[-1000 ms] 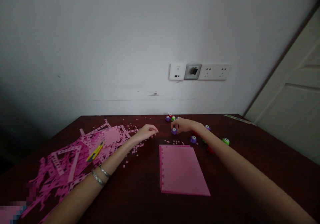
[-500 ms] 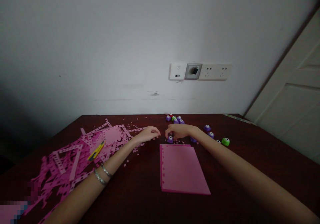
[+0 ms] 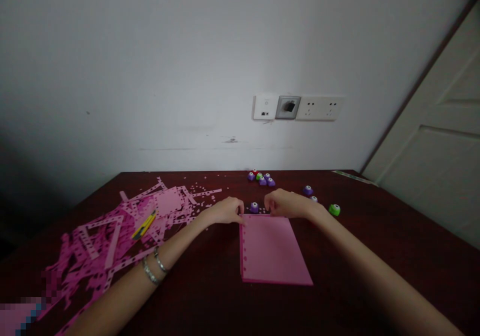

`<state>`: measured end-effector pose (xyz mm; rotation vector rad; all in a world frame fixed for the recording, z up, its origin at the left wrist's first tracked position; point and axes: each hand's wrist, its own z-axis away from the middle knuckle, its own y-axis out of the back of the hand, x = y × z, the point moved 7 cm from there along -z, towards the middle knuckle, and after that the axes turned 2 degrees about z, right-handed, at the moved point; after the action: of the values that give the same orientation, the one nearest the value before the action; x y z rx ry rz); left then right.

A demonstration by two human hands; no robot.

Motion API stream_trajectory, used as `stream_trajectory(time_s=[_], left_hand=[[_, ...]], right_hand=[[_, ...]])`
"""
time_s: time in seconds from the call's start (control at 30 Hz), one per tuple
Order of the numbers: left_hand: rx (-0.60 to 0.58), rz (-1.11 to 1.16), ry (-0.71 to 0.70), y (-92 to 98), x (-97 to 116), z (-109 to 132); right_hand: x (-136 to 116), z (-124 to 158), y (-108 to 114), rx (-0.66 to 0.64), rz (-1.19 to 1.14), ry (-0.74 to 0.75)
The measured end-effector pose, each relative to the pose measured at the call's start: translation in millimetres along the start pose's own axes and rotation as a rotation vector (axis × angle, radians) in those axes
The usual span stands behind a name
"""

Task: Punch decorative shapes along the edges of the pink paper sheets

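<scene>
My left hand lies knuckles up with its fingers curled, the tips at the far left corner of the stack of pink sheets; my right hand is curled the same way, its fingertips down on the far edge of the stack, toward the right corner; I cannot tell whether either hand pinches a sheet or only rests on the edge. The stack lies flat on the dark red table straight ahead of me, its far edge under my fingers and a row of small notches down its left side. Between my two hands, just beyond the stack's far edge at 12 o'clock, sits a small purple punch, close to both hands; I cannot tell if it touches either. Further out at 12 o'clock, near the wall, a cluster of punches in purple, green and red huddles together; at 1 o'clock from my right hand stand two more purple punches, and at 3 o'clock a green punch, apart from my wrist. Two bracelets ring my left wrist; out at 9 o'clock spreads a heap of pink paper scraps, a yellow knife lying on it. On the wall at 12 o'clock is a row of sockets; a pale door stands at 2 o'clock.
</scene>
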<state>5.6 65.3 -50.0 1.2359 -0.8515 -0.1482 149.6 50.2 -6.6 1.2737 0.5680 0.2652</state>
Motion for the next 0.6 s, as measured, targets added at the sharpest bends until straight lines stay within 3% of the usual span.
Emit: stream_trajectory(time_s=[0.2,0.6], left_hand=[[-0.012,-0.004,-0.010,-5.2,-1,-2],[-0.040,0.077,-0.022,-9.8,-9,-5]], right_hand=[[9,2,-31,0.036,-0.028,0.025],[19,-3,-35,0.051,-0.106,0.047]])
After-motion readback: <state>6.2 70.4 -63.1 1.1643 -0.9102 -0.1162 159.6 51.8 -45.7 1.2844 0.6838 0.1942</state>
